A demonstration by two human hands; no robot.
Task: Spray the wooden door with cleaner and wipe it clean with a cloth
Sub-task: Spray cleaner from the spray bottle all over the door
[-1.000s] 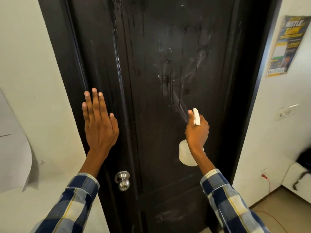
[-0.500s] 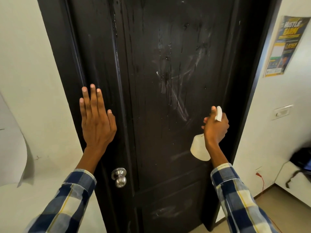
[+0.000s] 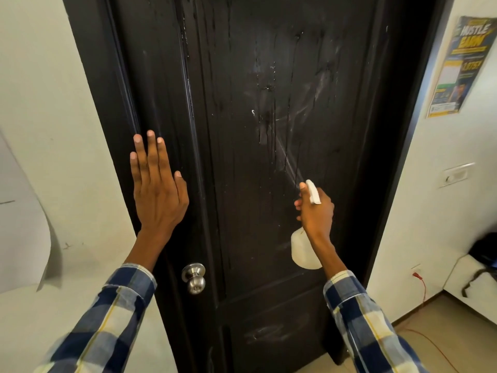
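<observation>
The dark wooden door (image 3: 269,76) fills the middle of the head view, with wet drip streaks and pale smears on its upper panel. My left hand (image 3: 156,189) lies flat, fingers spread, against the door's left stile above the metal knob (image 3: 194,277). My right hand (image 3: 316,211) grips a white spray bottle (image 3: 302,251), its nozzle pointed at the door's middle panel. A thin mist line runs from the nozzle up to the wet patch. No cloth is in view.
White walls flank the door. A curled paper sheet (image 3: 21,224) hangs on the left wall. On the right wall are a poster (image 3: 454,68), a switch plate (image 3: 457,175) and a socket with a red cable (image 3: 419,281). A dark bag (image 3: 484,254) sits at far right.
My right hand with the bottle swung right half a second ago and has come back left toward the door's middle. My left hand stays flat on the door.
</observation>
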